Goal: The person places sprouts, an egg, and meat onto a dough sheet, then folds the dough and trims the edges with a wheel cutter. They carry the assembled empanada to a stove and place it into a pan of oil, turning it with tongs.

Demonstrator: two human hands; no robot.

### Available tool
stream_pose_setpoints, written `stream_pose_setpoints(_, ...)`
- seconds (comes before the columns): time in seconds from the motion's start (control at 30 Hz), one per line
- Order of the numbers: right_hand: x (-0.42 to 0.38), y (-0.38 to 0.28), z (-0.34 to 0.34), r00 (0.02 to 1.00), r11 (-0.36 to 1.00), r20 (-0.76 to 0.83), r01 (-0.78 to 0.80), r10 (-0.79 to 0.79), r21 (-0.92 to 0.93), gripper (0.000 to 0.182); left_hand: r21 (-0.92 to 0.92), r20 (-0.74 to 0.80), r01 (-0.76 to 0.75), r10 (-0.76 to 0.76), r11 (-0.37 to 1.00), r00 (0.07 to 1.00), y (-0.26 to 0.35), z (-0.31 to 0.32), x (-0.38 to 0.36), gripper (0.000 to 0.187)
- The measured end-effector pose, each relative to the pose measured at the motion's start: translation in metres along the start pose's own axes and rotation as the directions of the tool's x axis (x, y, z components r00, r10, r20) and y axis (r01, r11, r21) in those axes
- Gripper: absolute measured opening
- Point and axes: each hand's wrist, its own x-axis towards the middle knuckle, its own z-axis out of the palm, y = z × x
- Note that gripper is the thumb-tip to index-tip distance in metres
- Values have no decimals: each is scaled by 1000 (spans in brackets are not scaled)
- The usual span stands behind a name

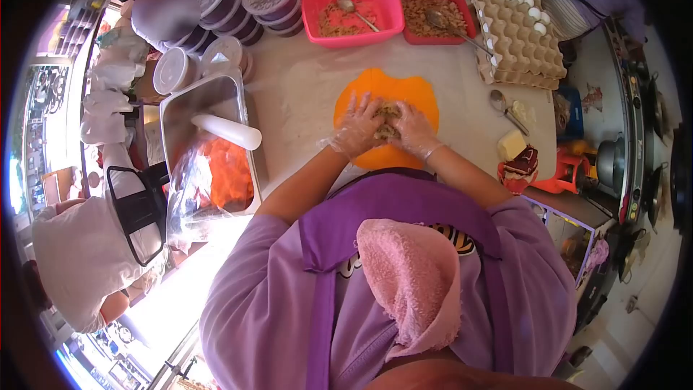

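A flat orange sheet, which looks like dough, lies on the work table in front of me. On its middle sits a greenish-brown clump of filling. My left hand, in a clear plastic glove, presses the clump from the left with thumb and index finger, its other fingers pointing forward. Curled against the clump from the right is my right hand, gloved the same way. The two hands have the filling between them, and they partly hide it and the sheet.
Ahead stand a pink basin and a red tub, both with spoons. Egg trays are stacked at right, near a spoon and a yellow block. At left, a white roller lies across a metal tray holding orange dough.
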Motion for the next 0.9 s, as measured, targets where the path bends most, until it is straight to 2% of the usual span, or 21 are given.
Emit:
stream_pose_setpoints(0.07, 0, -1, -4, 999, 997, -21, -26, 27, 70, 43, -26, -59, 11, -13, 1000, 998, 1, -1, 0, 54)
stream_pose_setpoints(0.2, 1, 3, -3, 999, 997, -7, -42, 43, 64, 44, -30, -32, 12, -13, 999, 999, 3, -5, 2, 55)
stream_pose_setpoints(0.27, 1, 5, 8, 996, 999, -86, -13, 17, 44, 45, 43, -12, 36, -36, 998, 999, 3, -6, -2, 54)
stream_pose_setpoints(0.4, -4, 4, -5, 999, 998, 7, -34, 34, 53, 47, -55, -58, 48, -51, 997, 997, 5, -4, -8, 54)
stream_pose_setpoints(0.47, -2, 9, -13, 999, 991, -4, 38, -37, 128, 46, -208, -35, 134, -145, 969, 989, 6, -17, -10, 56)
stream_pose_setpoints(0.5, 1, 17, -16, 999, 992, -1, 35, -35, 124, 46, -213, -37, 132, -143, 968, 989, 4, -14, -11, 56)
stream_pose_setpoints(0.57, 7, 31, -20, 995, 901, 95, -67, 29, 428, 53, -307, -57, 114, -138, 945, 989, -4, -6, -19, 69)
stream_pose_setpoints(0.6, 13, 37, -19, 995, 900, 98, -68, 29, 430, 53, -308, -54, 116, -139, 944, 989, -11, 4, -23, 69)
stream_pose_setpoints(0.67, 24, 46, -16, 1000, 845, -22, 0, 14, 535, 61, -467, -251, -14, -118, 884, 961, -22, 23, -26, 85)
stream_pose_setpoints(0.7, 28, 45, -18, 1000, 845, -22, -2, 16, 535, 61, -468, -250, -15, -116, 884, 961, -20, 23, -25, 85)
stream_pose_setpoints(0.77, 39, 37, -17, 999, 945, 29, -48, 40, 324, 63, -406, -213, 204, -309, 891, 927, -16, 23, -24, 97)
stream_pose_setpoints(0.8, 42, 31, -16, 999, 946, 29, -48, 40, 322, 63, -407, -214, 203, -309, 891, 927, -14, 20, -21, 97)
stream_pose_setpoints(0.87, 47, 21, -16, 990, 985, 118, -90, 73, 147, 58, -261, -46, 343, -366, 903, 929, -10, 13, -17, 108)
stream_pose_setpoints(0.9, 49, 22, -14, 991, 985, 117, -88, 72, 147, 58, -261, -47, 343, -367, 902, 929, -9, 11, -15, 108)
